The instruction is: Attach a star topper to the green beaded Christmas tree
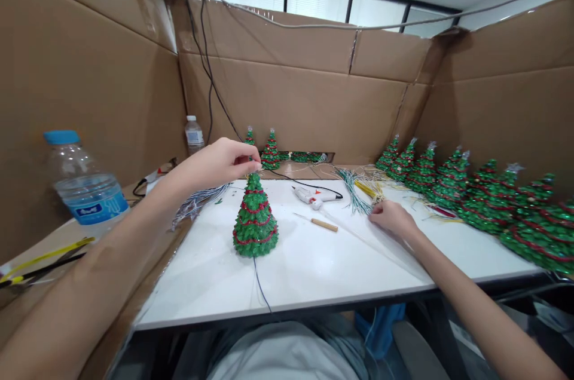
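A small green Christmas tree [255, 221] with red garlands stands upright on the white tabletop, a thin dark wire trailing from its base over the front edge. At its tip, my left hand [235, 156] is closed in a pinch. My right hand [393, 218] has its fingers closed at the pale end of a yellow wire bundle [368, 189]; the exact piece between the fingertips is hidden. Green and white wires [352, 189] lie just left of that bundle. Between my hands rest a white glue gun [309, 193] and an awl with a wooden handle [324, 224].
Several finished-looking trees [484, 195] line the right side, and more trees [270, 152] stand at the back. Cardboard walls [291, 93] enclose the table. Two water bottles, the larger one [89, 180] near my left arm, stand left. Loose wires [197, 201] lie at the left edge.
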Available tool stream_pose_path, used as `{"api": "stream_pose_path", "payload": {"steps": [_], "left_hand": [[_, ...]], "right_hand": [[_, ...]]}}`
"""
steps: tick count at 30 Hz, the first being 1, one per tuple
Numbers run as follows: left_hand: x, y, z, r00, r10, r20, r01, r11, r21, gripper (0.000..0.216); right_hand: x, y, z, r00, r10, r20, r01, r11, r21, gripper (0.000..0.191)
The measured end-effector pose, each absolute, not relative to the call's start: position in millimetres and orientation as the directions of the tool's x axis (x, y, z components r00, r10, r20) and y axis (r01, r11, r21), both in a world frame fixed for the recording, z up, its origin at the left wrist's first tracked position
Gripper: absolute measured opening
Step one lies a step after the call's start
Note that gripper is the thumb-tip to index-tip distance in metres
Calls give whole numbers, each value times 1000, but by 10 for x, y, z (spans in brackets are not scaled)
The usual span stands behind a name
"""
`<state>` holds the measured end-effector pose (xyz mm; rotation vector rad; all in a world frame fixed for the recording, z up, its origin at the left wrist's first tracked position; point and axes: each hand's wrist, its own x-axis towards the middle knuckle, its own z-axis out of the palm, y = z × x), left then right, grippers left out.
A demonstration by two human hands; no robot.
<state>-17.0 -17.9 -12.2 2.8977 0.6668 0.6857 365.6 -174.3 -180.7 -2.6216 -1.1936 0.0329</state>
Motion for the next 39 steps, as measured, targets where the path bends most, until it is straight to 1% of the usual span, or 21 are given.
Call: {"api": "stream_pose_path", "payload": {"steps": [7,11,17,20,28,33,39], "left_hand": [[-179,-205,-142,786,463,411,422,-886,192,34],[-177,-202,-156,785,461,414,425,-887,182,34],[-182,-185,-180,783,450,429,414,-892,179,33],[-188,-179,-191,784,445,433,408,-895,181,32],[-194,-207,-185,781,456,426,417,-889,187,31],[-199,-200,-183,782,453,428,415,-891,186,31],[-195,-207,-183,783,452,427,413,-891,186,32]], "right_hand": [[3652,-1787,-1873,664,736,130,733,-607,-306,21],[3642,-1792,-1888,646,749,145,750,-588,-304,19],[3616,-1775,-1908,629,757,178,769,-572,-285,23],[3623,-1761,-1927,619,762,191,778,-562,-282,22],[3630,-1747,-1942,638,727,255,766,-563,-311,15],[3631,-1753,-1927,645,692,323,761,-545,-352,18],[3655,-1761,-1942,649,660,378,759,-531,-376,27]]}}
